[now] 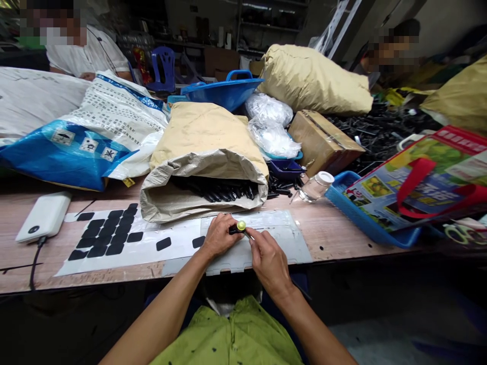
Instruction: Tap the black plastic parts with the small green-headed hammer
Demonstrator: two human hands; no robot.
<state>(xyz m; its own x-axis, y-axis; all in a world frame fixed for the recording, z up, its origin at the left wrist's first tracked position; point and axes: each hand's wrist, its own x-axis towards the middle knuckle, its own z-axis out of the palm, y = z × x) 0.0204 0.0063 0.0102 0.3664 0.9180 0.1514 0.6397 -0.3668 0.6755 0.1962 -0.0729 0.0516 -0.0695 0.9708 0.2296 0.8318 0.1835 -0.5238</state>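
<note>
My left hand (219,235) is closed on a small black plastic part (233,229) over the grey board at the table's front edge. A round yellow-green piece (241,225) shows at the end of that part. Close beside it, my right hand (269,258) pinches a thin metallic tool (249,235); its tip meets the black part, and its exact kind is hidden by the fingers. Beneath both hands lies the flat grey board (292,243). To the left, a white sheet (146,248) carries several rounded black squares (99,239).
Beyond my hands, an open paper sack (213,126) holds many black plastic parts (216,191). A clear bottle (315,186) and a blue tray (395,237) stand to the right, a white power bank (43,217) to the left. Two other people sit across the table.
</note>
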